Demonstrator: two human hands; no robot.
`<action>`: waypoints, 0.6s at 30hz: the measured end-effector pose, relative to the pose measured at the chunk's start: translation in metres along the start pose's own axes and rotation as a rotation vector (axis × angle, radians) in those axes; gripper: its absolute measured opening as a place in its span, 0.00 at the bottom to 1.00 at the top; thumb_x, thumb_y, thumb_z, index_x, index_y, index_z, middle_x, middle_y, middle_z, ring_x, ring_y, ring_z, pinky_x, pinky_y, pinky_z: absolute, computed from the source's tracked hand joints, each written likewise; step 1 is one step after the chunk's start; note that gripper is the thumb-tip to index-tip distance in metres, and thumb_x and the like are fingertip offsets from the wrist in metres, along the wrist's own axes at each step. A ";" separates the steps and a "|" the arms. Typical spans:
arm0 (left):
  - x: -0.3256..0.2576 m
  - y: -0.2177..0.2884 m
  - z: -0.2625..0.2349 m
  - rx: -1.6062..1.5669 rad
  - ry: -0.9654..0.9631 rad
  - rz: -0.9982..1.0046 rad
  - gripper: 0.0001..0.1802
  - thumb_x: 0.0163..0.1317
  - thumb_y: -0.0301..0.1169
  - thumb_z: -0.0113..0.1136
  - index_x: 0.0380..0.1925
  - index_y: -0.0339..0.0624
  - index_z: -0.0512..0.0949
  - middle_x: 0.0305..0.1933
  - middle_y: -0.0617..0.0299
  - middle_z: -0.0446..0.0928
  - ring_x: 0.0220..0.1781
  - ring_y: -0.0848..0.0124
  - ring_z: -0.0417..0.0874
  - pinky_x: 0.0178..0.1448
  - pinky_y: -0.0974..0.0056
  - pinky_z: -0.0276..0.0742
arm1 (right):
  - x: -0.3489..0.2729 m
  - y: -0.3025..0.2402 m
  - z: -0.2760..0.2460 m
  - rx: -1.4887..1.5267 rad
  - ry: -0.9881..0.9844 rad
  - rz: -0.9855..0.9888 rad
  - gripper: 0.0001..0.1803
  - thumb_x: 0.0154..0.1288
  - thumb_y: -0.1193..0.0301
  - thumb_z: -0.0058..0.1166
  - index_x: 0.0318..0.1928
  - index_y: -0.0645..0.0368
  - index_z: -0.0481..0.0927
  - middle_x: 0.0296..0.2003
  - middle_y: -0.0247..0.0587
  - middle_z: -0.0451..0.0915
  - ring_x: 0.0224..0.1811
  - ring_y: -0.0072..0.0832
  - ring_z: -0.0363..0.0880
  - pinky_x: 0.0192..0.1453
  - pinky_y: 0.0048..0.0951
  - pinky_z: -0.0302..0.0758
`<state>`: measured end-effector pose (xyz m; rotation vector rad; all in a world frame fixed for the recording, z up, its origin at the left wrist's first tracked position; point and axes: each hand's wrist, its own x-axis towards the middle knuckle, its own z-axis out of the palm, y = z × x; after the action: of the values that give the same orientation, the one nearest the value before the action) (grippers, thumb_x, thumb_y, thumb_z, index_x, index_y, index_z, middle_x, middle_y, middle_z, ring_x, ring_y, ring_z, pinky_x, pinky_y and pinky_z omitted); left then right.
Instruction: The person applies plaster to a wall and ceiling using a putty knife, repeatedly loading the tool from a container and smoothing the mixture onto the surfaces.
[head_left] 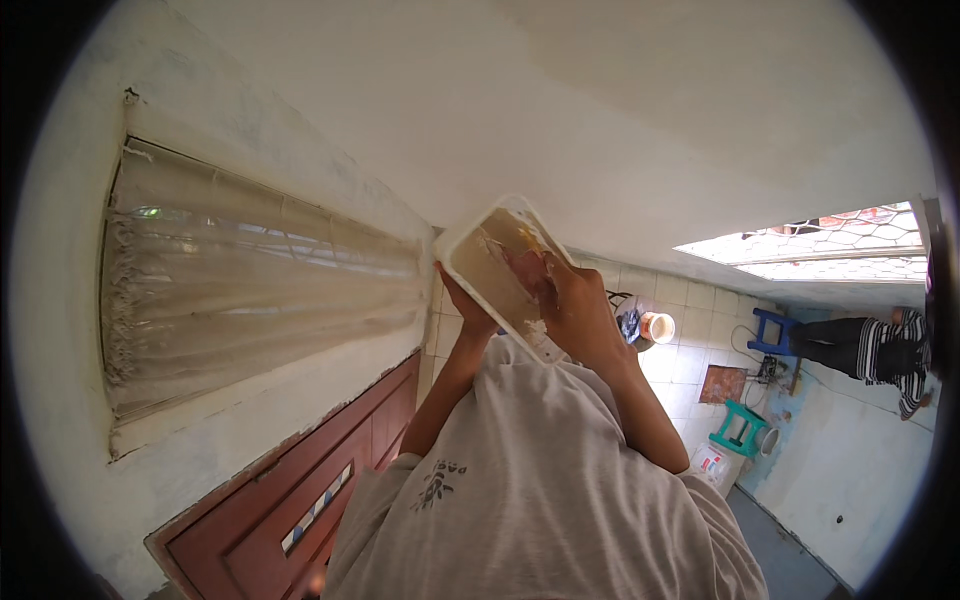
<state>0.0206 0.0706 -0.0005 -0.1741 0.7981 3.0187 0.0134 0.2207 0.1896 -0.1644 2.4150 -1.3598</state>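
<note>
we had the pale tub (495,285) tilted in front of our body, its left side gripped by our left hand (468,305), with those fingers mostly hidden. our right hand (582,310) reached over the opposite rim, fingers bent at a reddish piece (525,268) inside; we could not tell whether they gripped it. with only 1 hand clearly supporting the tub, a hard push from the right could, we judged, twist it loose. a steeper tilt might have spilled the whitish bits (537,327) onto our greyish shirt (520,450).
</note>
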 end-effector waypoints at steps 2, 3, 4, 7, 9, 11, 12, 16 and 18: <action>0.003 -0.003 -0.015 -0.041 0.006 -0.025 0.49 0.69 0.74 0.30 0.67 0.43 0.67 0.59 0.54 0.75 0.60 0.61 0.77 0.64 0.55 0.75 | 0.000 0.005 0.012 -0.055 0.054 -0.167 0.18 0.60 0.85 0.50 0.51 0.69 0.79 0.44 0.62 0.82 0.45 0.57 0.82 0.47 0.47 0.79; 0.005 -0.005 -0.022 -0.059 -0.007 -0.041 0.49 0.69 0.74 0.30 0.67 0.43 0.67 0.59 0.54 0.75 0.60 0.61 0.77 0.65 0.55 0.75 | 0.003 0.007 0.019 -0.110 0.120 -0.342 0.17 0.61 0.86 0.49 0.51 0.73 0.77 0.41 0.62 0.83 0.44 0.57 0.83 0.46 0.45 0.80; 0.007 -0.009 -0.028 -0.077 -0.014 -0.058 0.49 0.69 0.74 0.30 0.67 0.43 0.67 0.59 0.54 0.75 0.61 0.61 0.77 0.65 0.55 0.75 | 0.006 0.011 0.028 -0.109 0.120 -0.334 0.17 0.61 0.86 0.49 0.51 0.73 0.77 0.41 0.62 0.83 0.44 0.57 0.83 0.46 0.45 0.80; 0.007 -0.014 -0.044 -0.095 -0.017 -0.084 0.49 0.68 0.74 0.30 0.68 0.43 0.66 0.60 0.54 0.75 0.61 0.60 0.76 0.65 0.55 0.75 | 0.017 0.015 0.045 -0.212 0.228 -0.451 0.18 0.59 0.87 0.48 0.51 0.71 0.76 0.42 0.63 0.83 0.46 0.59 0.82 0.46 0.49 0.79; 0.005 -0.014 -0.053 -0.091 -0.016 -0.095 0.49 0.68 0.74 0.31 0.68 0.43 0.66 0.60 0.54 0.74 0.61 0.60 0.76 0.65 0.55 0.75 | 0.018 0.008 0.045 -0.059 0.175 -0.389 0.17 0.59 0.86 0.49 0.50 0.70 0.75 0.41 0.64 0.82 0.46 0.62 0.80 0.48 0.51 0.77; 0.007 -0.017 -0.059 -0.102 -0.013 -0.116 0.49 0.68 0.74 0.31 0.69 0.43 0.66 0.60 0.54 0.74 0.61 0.60 0.76 0.65 0.55 0.75 | 0.014 0.017 0.055 -0.027 0.190 -0.266 0.17 0.59 0.86 0.50 0.51 0.70 0.74 0.40 0.64 0.82 0.45 0.63 0.80 0.49 0.52 0.77; 0.006 -0.018 -0.059 -0.107 -0.019 -0.123 0.49 0.68 0.74 0.31 0.69 0.43 0.65 0.61 0.54 0.74 0.61 0.60 0.76 0.65 0.55 0.75 | 0.015 0.023 0.058 -0.013 0.202 -0.162 0.18 0.59 0.85 0.52 0.51 0.70 0.74 0.39 0.64 0.82 0.45 0.63 0.80 0.49 0.53 0.76; 0.008 -0.014 -0.068 -0.103 -0.021 -0.143 0.49 0.68 0.74 0.32 0.69 0.44 0.65 0.61 0.54 0.74 0.62 0.60 0.76 0.66 0.55 0.74 | 0.021 0.032 0.068 0.022 0.214 -0.270 0.17 0.60 0.83 0.52 0.52 0.69 0.73 0.38 0.64 0.81 0.44 0.63 0.80 0.48 0.53 0.76; 0.006 -0.014 -0.073 -0.111 -0.012 -0.152 0.49 0.68 0.74 0.32 0.70 0.44 0.64 0.62 0.54 0.73 0.62 0.60 0.75 0.66 0.54 0.74 | 0.018 0.024 0.063 0.038 0.149 -0.076 0.18 0.63 0.82 0.52 0.54 0.69 0.73 0.37 0.62 0.81 0.42 0.64 0.79 0.47 0.53 0.75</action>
<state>0.0230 0.0466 -0.0715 -0.2077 0.5881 2.9182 0.0215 0.1777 0.1354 -0.1517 2.5261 -1.4997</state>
